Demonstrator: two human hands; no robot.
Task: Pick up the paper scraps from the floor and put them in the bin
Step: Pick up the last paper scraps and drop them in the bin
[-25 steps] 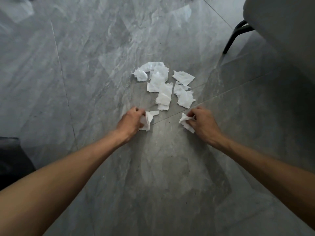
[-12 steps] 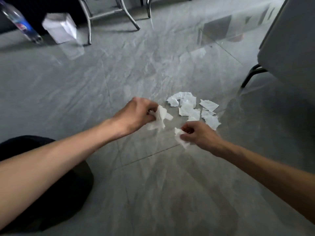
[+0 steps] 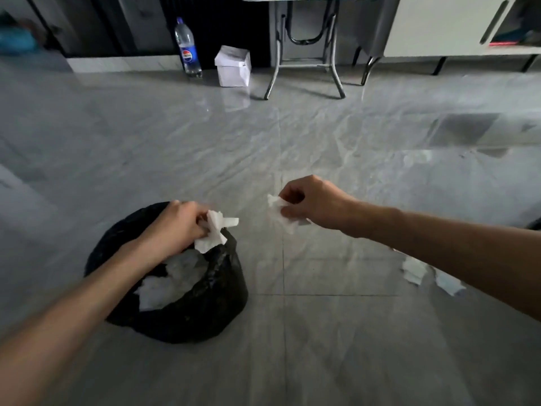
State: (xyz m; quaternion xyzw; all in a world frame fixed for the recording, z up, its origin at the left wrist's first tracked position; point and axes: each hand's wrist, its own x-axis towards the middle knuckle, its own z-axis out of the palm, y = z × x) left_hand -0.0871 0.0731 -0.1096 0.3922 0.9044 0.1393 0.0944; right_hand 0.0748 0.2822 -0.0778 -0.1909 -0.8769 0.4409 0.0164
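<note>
Left grip (image 3: 175, 227) pinches paper scraps (image 3: 215, 232) over the bin (image 3: 205, 312) while right grip (image 3: 313, 203) holds another scrap (image 3: 281, 212) beside it, likely to miss if dropped early.

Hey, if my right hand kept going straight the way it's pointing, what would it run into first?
Probably the left hand and the scraps it grips above the bin. The right hand, pinching its own scrap, points left across bare floor; depth is unclear, so it might pass just behind.
</note>
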